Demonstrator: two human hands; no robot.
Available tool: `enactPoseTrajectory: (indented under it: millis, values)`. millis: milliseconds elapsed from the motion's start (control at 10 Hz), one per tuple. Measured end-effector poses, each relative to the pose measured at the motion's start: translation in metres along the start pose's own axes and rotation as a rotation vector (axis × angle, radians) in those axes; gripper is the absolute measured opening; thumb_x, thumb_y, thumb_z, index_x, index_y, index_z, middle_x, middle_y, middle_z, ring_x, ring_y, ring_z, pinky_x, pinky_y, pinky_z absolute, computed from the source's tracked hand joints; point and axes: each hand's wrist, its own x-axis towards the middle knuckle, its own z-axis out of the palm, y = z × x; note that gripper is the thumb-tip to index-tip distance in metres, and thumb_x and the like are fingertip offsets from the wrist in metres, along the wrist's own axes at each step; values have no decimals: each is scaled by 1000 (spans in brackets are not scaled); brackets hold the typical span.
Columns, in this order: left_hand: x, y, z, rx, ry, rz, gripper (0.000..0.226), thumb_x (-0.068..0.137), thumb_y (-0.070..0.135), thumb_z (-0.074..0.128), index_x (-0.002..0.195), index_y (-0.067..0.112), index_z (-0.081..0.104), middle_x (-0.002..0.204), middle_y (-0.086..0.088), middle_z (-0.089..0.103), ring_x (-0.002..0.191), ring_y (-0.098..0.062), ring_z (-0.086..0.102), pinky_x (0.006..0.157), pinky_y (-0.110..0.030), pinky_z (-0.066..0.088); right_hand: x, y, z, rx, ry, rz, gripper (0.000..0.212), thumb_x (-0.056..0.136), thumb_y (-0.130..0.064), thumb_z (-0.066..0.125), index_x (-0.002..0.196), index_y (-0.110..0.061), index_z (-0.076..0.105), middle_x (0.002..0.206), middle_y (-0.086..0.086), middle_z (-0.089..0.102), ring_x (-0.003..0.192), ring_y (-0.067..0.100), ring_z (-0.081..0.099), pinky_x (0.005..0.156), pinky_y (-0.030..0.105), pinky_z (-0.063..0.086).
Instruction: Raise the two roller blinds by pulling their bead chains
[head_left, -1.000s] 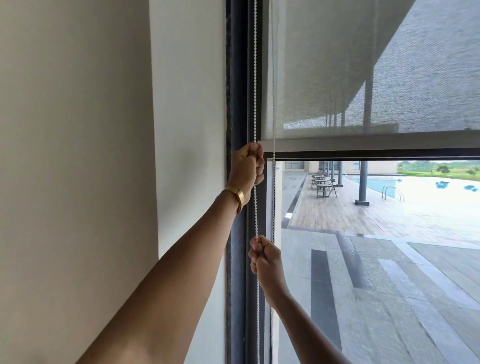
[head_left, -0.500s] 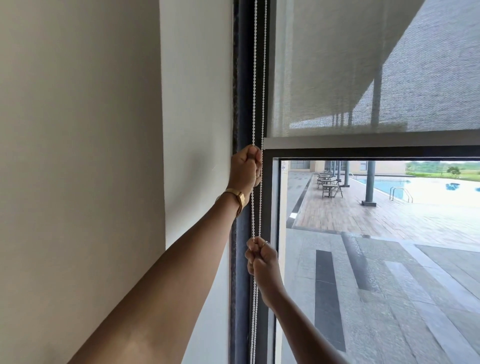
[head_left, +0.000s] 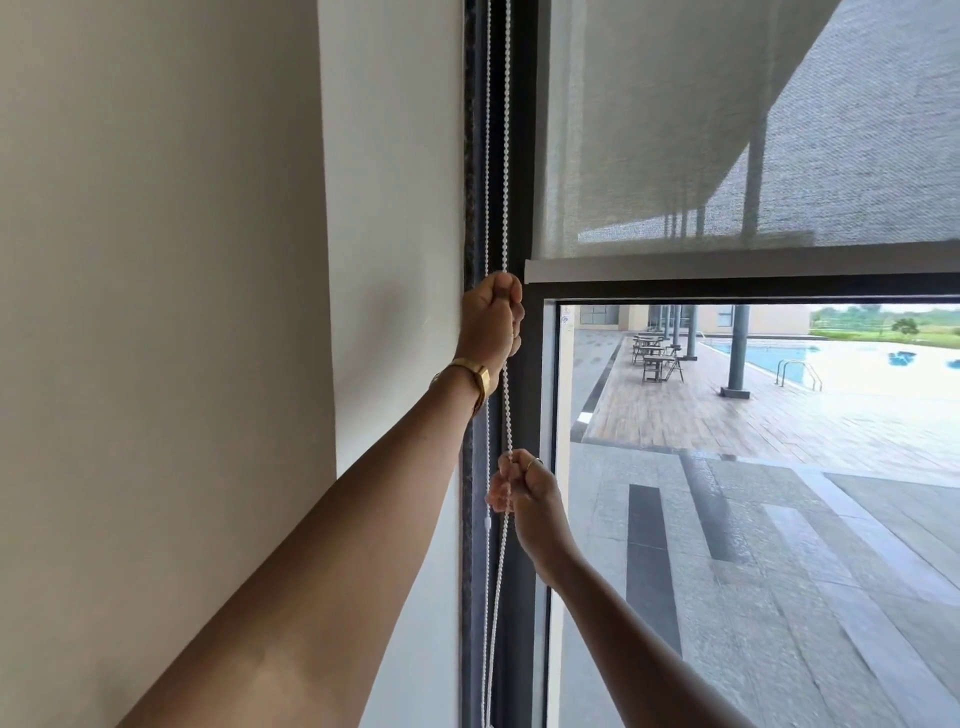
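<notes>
A grey mesh roller blind (head_left: 727, 130) covers the upper part of the window; its bottom bar (head_left: 727, 269) hangs level with my upper fist. A white bead chain (head_left: 505, 156) runs down the dark window frame (head_left: 522, 571) in two strands. My left hand (head_left: 491, 325), with a gold bangle at the wrist, is shut on the right-hand strand. About a forearm's width lower, my right hand (head_left: 522, 491), wearing a ring, is shut on the same strand. Only one blind is in view.
A cream wall (head_left: 208, 260) fills the left half, close beside my left arm. Through the glass (head_left: 753, 519) lie a paved terrace, tables and chairs, and a pool.
The blind's bottom bar has crept slightly upward. My right hand has sunk a little with the chain, and the view has drifted left.
</notes>
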Motion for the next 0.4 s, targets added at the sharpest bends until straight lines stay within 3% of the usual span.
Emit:
enactPoseTrajectory:
  millis: [100,200,300,400]
  values:
    - [-8,-3,1,165,32,61,35,98,6,25,71,12,48,51,3,39,37,-5,29,36,-17,25,-2,-10,-4,-90,3,43,29,94,4,31,78,-6,53,74,4,65,69,16,57,62,25,41]
    - [-26,-23,-1,389,63,136,26,100,14,31,105,4,54,59,-2,51,47,-10,47,48,-19,42,-7,-15,-15,-229,-51,102,29,96,-5,37,90,-13,64,99,4,72,86,13,62,73,26,47]
    - [-48,-46,-1,389,125,28,37,97,19,41,133,10,37,83,-11,67,64,-21,62,62,-24,55,-19,-22,-34,-436,-45,161,35,92,-6,37,109,-15,66,116,3,69,107,19,61,92,33,49]
    - [-60,-67,-1,538,197,52,60,92,18,50,145,15,21,132,-17,57,117,-31,58,102,-42,44,-31,-40,-56,-580,106,105,36,93,-8,36,115,-12,64,124,8,66,117,22,58,101,34,45]
